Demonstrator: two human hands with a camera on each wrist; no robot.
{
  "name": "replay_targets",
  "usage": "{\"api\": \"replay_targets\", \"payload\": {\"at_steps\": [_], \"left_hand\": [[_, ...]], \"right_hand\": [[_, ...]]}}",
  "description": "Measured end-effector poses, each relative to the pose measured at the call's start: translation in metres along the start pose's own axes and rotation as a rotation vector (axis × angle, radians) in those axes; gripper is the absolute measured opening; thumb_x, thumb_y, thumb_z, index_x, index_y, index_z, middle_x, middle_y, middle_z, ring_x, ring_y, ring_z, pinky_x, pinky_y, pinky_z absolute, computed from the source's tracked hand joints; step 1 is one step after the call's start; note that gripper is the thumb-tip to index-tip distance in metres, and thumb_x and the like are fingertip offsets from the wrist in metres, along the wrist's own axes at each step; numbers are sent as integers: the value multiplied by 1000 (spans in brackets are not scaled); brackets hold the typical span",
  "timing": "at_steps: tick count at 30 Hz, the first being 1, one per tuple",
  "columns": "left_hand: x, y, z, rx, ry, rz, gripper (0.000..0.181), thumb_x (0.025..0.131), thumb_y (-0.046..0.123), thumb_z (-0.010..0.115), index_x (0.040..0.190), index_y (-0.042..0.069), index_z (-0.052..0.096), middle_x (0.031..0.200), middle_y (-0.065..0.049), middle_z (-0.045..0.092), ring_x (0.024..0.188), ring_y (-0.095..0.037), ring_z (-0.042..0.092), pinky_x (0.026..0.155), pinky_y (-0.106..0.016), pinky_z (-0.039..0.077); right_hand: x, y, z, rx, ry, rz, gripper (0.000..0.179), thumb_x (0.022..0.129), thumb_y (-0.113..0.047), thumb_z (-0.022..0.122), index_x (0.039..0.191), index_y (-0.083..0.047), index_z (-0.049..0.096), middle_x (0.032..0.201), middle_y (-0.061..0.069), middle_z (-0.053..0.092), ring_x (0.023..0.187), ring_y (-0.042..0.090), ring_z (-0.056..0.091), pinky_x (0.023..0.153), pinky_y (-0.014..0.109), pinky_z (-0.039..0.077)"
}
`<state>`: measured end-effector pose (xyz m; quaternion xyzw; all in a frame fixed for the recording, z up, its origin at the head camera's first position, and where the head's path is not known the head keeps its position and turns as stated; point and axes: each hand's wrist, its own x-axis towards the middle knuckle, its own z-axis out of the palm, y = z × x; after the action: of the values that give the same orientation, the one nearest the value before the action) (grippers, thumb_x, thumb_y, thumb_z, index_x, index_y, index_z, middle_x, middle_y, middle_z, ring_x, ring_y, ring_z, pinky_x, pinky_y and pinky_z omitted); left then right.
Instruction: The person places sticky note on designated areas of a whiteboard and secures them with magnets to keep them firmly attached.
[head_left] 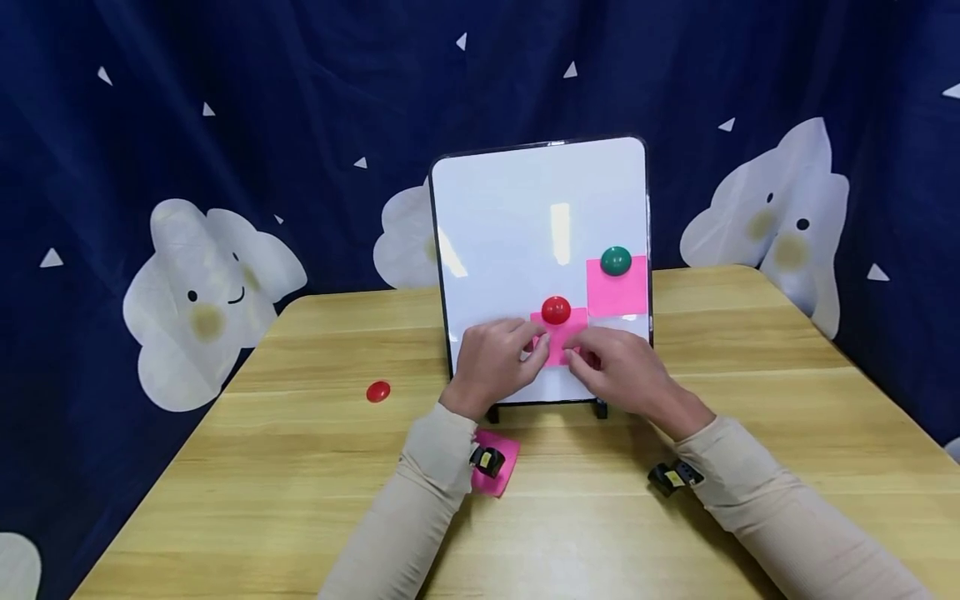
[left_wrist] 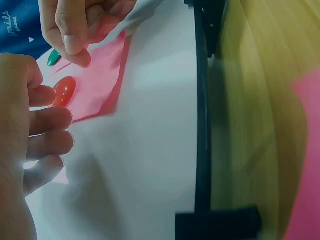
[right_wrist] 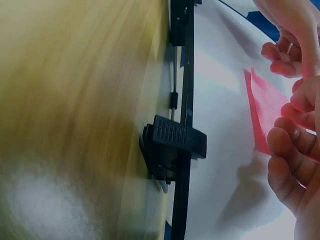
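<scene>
A whiteboard (head_left: 502,225) stands tilted back on the table. Low on it, a red round magnet (head_left: 556,310) sits at the top of a pink sticky note (head_left: 557,354). My left hand (head_left: 495,358) is at the note's left side, fingers loosely bent; in the left wrist view they appear beside the red magnet (left_wrist: 64,91). From the right, my right hand (head_left: 618,367) reaches over the note, its fingers also bent. Nothing shows gripped in either hand; whether the fingertips touch the paper is hard to tell. In the right wrist view, the note's lower edge (right_wrist: 256,115) lifts slightly off the board.
Up and right on the board, a green magnet (head_left: 616,261) sits on another pink note (head_left: 617,296). A loose red magnet (head_left: 378,391) lies on the table (head_left: 300,467) at left. More pink paper (head_left: 506,458) lies under my left wrist. Black feet (right_wrist: 172,140) support the board.
</scene>
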<state>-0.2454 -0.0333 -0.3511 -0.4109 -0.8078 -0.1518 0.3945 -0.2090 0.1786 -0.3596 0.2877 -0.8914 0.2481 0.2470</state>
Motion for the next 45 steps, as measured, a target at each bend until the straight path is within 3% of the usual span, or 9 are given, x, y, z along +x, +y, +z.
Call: {"api": "replay_targets", "payload": {"at_steps": [6,13,24,32,42,45], "left_hand": [[-11,-5,-7,15,-11,-17,23,93,22,64,71,15,64,59,6,56,51,-8,49,47,-20,37],[-20,-13,-14,36,-42,-40,19,93,23,66,80,12,73,65,5,63,54,-8,53,49,-20,41],[-38,-27,-26,32,-55,-88,18,95,22,65,86,11,75,64,4,62,52,-8,52,47,-21,39],[-55,-35,-34,55,-72,-88,17,92,21,68,79,11,72,65,3,64,51,-10,53,46,-22,40],[-74,-48,-43,46,-90,-131,17,93,20,67,81,10,74,63,2,63,50,-11,52,45,-22,39],[-80,-52,-45,44,-78,-127,17,92,19,67,80,10,74,63,2,62,50,-10,51,44,-23,38]], "right_hand": [[1,-8,5,37,-74,8,11,91,-17,71,99,-11,76,69,-10,55,62,9,49,58,28,44],[0,-16,13,89,-148,-14,9,91,-15,71,97,-11,76,69,-14,54,64,8,50,61,28,44],[-1,-32,22,145,-335,-13,12,93,-18,70,101,-13,77,78,-15,60,71,7,54,66,27,49],[-6,-36,29,148,-385,-64,10,94,-21,70,98,-17,77,82,-17,59,72,4,53,66,25,48],[-6,-40,32,185,-492,-25,16,96,-22,68,106,-14,77,94,-13,67,82,7,58,77,30,51],[-6,-43,33,173,-522,-20,18,96,-23,68,107,-13,77,87,-13,65,78,8,56,74,30,49]]}}
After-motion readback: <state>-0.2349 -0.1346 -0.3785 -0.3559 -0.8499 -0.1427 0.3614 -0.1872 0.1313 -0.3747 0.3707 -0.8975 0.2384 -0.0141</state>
